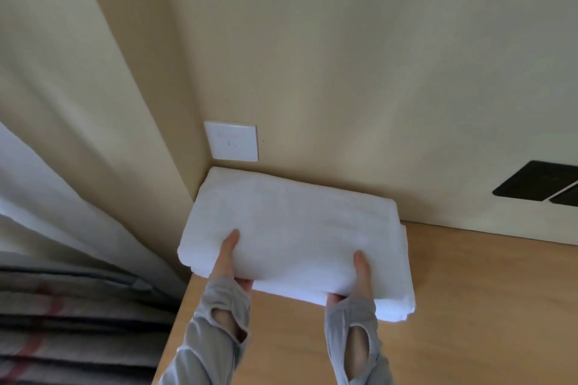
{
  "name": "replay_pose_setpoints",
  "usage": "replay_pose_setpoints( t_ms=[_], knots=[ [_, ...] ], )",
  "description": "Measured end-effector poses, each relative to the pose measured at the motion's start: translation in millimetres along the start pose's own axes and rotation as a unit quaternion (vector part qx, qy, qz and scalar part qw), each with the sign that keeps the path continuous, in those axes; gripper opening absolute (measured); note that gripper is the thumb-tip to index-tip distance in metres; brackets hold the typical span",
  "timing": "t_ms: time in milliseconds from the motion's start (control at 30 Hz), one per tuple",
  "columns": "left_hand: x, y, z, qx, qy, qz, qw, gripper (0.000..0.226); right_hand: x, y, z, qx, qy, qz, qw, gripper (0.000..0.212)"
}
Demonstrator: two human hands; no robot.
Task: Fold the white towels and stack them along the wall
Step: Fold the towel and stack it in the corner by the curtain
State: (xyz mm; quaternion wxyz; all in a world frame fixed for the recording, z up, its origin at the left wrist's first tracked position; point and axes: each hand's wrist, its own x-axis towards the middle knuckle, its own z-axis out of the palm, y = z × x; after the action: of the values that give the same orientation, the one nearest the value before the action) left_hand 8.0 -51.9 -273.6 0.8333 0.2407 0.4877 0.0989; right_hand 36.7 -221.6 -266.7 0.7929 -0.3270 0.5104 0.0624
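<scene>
A folded white towel (291, 228) is held at the back left corner of the wooden table (469, 306), its far edge against the cream wall (344, 56). My left hand (230, 259) grips its near left edge, thumb on top and fingers underneath. My right hand (359, 278) grips the near right edge the same way. Beneath it another folded white towel (403, 303) shows along the right and front edges. Both arms wear grey sleeves with thumb holes.
A white wall plate (231, 141) sits just above the towel. A black object (544, 184) lies at the right by the wall. A cream curtain (62, 134) hangs at the left, with a striped fabric (62, 322) below it beside the table's left edge.
</scene>
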Motion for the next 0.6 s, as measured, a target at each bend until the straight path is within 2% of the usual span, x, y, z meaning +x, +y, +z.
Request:
replay_pose_setpoints(
  t_ms=[67, 167, 300, 367, 433, 467, 533, 600],
  knots=[
    [3.8, 0.1, 0.3, 0.024, 0.013, -0.003, 1.000, 0.068, 2.2, -1.2, -5.9, -0.027, -0.016, -0.005, 1.000, 0.068],
    [4.2, 4.9, 2.7, 0.064, 0.041, -0.015, 0.997, 0.076, 6.8, -11.5, -16.3, -0.095, -0.024, 0.019, 0.995, 0.071],
    [-3.3, 9.6, 3.1, 0.077, 0.039, -0.016, 0.996, 0.104, 2.8, -21.8, -20.4, -0.126, -0.027, 0.029, 0.991, 0.070],
    [-2.8, 17.5, -1.7, 0.052, 0.039, 0.003, 0.998, 0.105, -1.1, -23.4, -19.7, -0.142, -0.025, 0.037, 0.989, 0.074],
    [0.5, 29.6, -10.0, 0.095, 0.085, 0.038, 0.991, 0.103, -3.2, -25.6, -21.1, -0.171, -0.022, 0.045, 0.984, 0.080],
    [3.3, 34.9, -14.5, 0.158, 0.118, 0.066, 0.978, 0.101, -3.3, -27.2, -23.3, -0.181, -0.017, 0.040, 0.983, 0.084],
    [6.7, 42.9, -20.0, 0.302, 0.170, 0.118, 0.931, 0.097, -4.8, -30.5, -27.7, -0.192, 0.017, 0.013, 0.981, 0.092],
    [8.6, 48.5, -20.9, 0.391, 0.175, 0.126, 0.895, 0.094, -4.2, -31.3, -33.3, -0.200, 0.046, -0.031, 0.978, 0.098]
  ],
)
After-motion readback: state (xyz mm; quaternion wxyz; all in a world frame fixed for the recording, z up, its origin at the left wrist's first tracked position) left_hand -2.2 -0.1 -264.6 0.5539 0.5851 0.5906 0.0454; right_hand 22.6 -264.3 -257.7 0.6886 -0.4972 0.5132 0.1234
